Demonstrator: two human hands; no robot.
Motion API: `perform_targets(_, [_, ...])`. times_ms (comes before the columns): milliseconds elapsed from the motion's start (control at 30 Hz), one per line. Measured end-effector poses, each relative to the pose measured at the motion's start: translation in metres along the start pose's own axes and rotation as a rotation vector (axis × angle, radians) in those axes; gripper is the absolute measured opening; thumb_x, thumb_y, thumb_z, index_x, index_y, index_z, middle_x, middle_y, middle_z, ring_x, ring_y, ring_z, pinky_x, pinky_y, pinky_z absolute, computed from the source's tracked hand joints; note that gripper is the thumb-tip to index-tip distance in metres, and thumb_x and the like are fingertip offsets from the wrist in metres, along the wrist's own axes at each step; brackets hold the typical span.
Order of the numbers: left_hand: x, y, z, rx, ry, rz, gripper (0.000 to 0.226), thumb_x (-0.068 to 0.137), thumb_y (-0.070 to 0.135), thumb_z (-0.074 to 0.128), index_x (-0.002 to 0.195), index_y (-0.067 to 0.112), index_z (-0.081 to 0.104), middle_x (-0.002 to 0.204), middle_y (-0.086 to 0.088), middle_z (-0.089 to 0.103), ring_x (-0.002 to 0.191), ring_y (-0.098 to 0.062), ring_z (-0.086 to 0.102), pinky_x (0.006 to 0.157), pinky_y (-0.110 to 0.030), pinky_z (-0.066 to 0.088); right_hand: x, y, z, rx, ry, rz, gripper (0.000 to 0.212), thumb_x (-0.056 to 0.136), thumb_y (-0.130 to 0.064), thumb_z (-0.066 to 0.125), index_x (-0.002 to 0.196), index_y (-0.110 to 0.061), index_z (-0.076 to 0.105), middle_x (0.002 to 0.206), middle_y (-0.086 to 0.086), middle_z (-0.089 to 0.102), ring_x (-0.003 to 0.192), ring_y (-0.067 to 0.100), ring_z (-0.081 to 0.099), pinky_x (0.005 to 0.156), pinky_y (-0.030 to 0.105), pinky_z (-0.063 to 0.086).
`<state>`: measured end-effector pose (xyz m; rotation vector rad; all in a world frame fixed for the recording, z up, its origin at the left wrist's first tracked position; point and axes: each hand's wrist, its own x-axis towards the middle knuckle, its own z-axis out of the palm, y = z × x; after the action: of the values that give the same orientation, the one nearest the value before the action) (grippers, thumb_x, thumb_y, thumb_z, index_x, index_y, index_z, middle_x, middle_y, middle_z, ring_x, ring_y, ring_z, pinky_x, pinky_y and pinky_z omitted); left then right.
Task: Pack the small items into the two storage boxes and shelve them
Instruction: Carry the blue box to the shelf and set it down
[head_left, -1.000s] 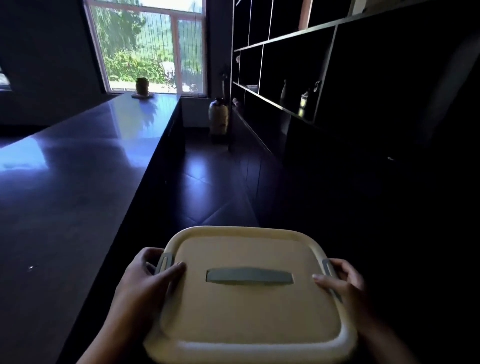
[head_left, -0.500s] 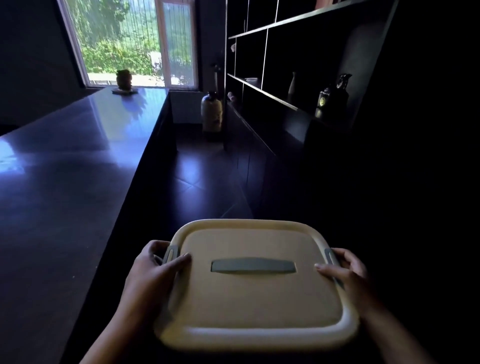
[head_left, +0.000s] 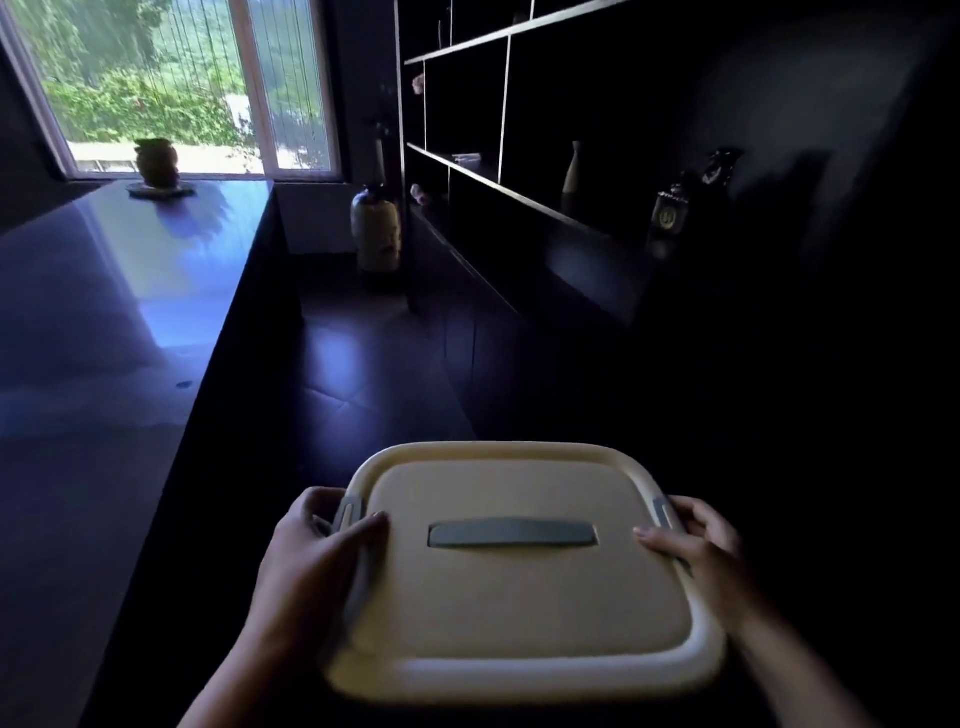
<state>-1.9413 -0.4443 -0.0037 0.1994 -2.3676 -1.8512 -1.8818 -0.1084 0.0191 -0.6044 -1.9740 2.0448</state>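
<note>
Since a moment ago the window (head_left: 171, 88) has slid toward my left and the shelving (head_left: 519, 171) has swung wider into view ahead of my right hand, while the storage box (head_left: 524, 571) has stayed level between my palms. Much here is lost to the dark: the space beyond my right hand is nearly black, the box's body is hidden under its lid, and its near edge is blurred. Beyond my right fingers, small things stand on the shelf, a pale bottle (head_left: 572, 169) and a dark labelled one (head_left: 667, 210), too dim to tell more. My forearms are cut off at the bottom of the view. My left hand (head_left: 317, 566) grips the box's left side, thumb laid across the lid's rim and fingers curled round the edge by the grey latch (head_left: 347, 512). My right hand (head_left: 701, 551) grips the right side likewise, thumb on the lid and fingers wrapped round by the other latch; the fingertips of both go under the rim, out of sight. A grey handle (head_left: 511, 535) lies flat in the lid midway between my thumbs. Past my left fingers runs the glossy counter (head_left: 104, 312), with a small pot (head_left: 155, 161) at its far end, and beyond the box a vase (head_left: 375, 228) stands on the floor.
</note>
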Motion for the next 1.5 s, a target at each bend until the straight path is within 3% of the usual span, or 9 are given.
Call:
perform_targets(233, [0.134, 0.002, 0.040, -0.034, 0.034, -0.006, 0.045, 0.042, 0.056, 0.077, 0.081, 0.035, 0.067, 0.055, -0.001, 0.063, 0.047, -0.010, 0.054, 0.047, -0.027, 0.042, 0.134, -0.011, 0.054, 0.023, 0.002, -0.004, 0.037, 0.075, 0.012, 0.068, 0.108, 0.001, 0.057, 0.082, 0.012, 0.066, 0.063, 0.024, 0.062, 0.047, 0.027, 0.051])
perform_targets(367, [0.211, 0.003, 0.048, -0.061, 0.046, -0.007, 0.046, 0.043, 0.053, 0.079, 0.083, 0.034, 0.067, 0.054, -0.001, 0.062, 0.048, -0.012, 0.054, 0.048, -0.028, 0.043, 0.207, -0.028, 0.095, 0.009, -0.019, -0.007, 0.035, 0.074, 0.011, 0.069, 0.104, -0.004, 0.058, 0.085, 0.012, 0.067, 0.067, 0.025, 0.063, 0.055, 0.031, 0.051])
perform_targets(533, [0.304, -0.005, 0.048, -0.091, 0.046, -0.038, 0.049, 0.041, 0.052, 0.081, 0.082, 0.031, 0.068, 0.056, -0.004, 0.063, 0.051, -0.016, 0.055, 0.051, -0.028, 0.043, 0.288, -0.036, 0.154, 0.016, -0.041, 0.011, 0.030, 0.074, 0.013, 0.068, 0.097, -0.004, 0.059, 0.081, 0.012, 0.065, 0.064, 0.024, 0.060, 0.045, 0.022, 0.051])
perform_targets(667, [0.394, -0.012, 0.047, -0.096, 0.012, -0.046, 0.043, 0.044, 0.045, 0.082, 0.080, 0.029, 0.067, 0.054, -0.004, 0.060, 0.053, -0.020, 0.053, 0.053, -0.031, 0.042, 0.347, -0.033, 0.208, 0.015, 0.002, 0.022, 0.031, 0.075, 0.012, 0.068, 0.099, -0.004, 0.059, 0.086, 0.014, 0.064, 0.067, 0.024, 0.060, 0.047, 0.024, 0.051])
perform_targets(800, [0.489, -0.006, 0.036, 0.007, -0.044, -0.003, 0.036, 0.046, 0.047, 0.079, 0.077, 0.033, 0.066, 0.059, -0.002, 0.065, 0.053, -0.016, 0.056, 0.050, -0.031, 0.044, 0.392, -0.041, 0.267, 0.031, 0.054, 0.027, 0.042, 0.060, 0.000, 0.081, 0.096, -0.007, 0.061, 0.083, 0.011, 0.066, 0.066, 0.024, 0.062, 0.055, 0.031, 0.049])
perform_targets(933, [0.579, 0.010, 0.032, 0.079, -0.116, 0.025, 0.035, 0.048, 0.047, 0.080, 0.078, 0.037, 0.066, 0.061, -0.001, 0.066, 0.053, -0.016, 0.059, 0.050, -0.030, 0.044, 0.430, -0.054, 0.315, 0.055, 0.158, 0.035, 0.046, 0.047, -0.018, 0.072, 0.091, -0.015, 0.060, 0.077, 0.006, 0.067, 0.062, 0.022, 0.063, 0.052, 0.030, 0.049])
perform_targets(1100, [0.665, 0.012, 0.051, 0.093, -0.180, 0.023, 0.042, 0.043, 0.055, 0.077, 0.080, 0.038, 0.066, 0.064, 0.004, 0.068, 0.057, -0.017, 0.064, 0.052, -0.033, 0.048, 0.490, -0.058, 0.346, 0.054, 0.216, 0.028, 0.038, 0.061, -0.002, 0.081, 0.091, -0.014, 0.060, 0.080, 0.010, 0.066, 0.068, 0.028, 0.062, 0.059, 0.034, 0.050])
perform_targets(1200, [0.715, 0.006, 0.071, 0.088, -0.200, -0.001, 0.045, 0.041, 0.058, 0.075, 0.081, 0.039, 0.065, 0.064, 0.005, 0.068, 0.057, -0.017, 0.064, 0.052, -0.034, 0.049, 0.537, -0.054, 0.357, 0.033, 0.239, 0.028, 0.029, 0.074, 0.007, 0.071, 0.098, -0.005, 0.060, 0.085, 0.018, 0.064, 0.075, 0.032, 0.060, 0.066, 0.038, 0.049])
perform_targets(1500, [0.871, 0.005, 0.151, 0.114, -0.228, -0.002, 0.045, 0.043, 0.056, 0.078, 0.083, 0.042, 0.064, 0.064, -0.001, 0.067, 0.057, -0.019, 0.063, 0.054, -0.039, 0.051, 0.694, -0.033, 0.385, 0.074, 0.327, 0.062, 0.048, 0.074, 0.004, 0.072, 0.116, -0.008, 0.054, 0.101, 0.021, 0.062, 0.087, 0.035, 0.061, 0.072, 0.041, 0.050])
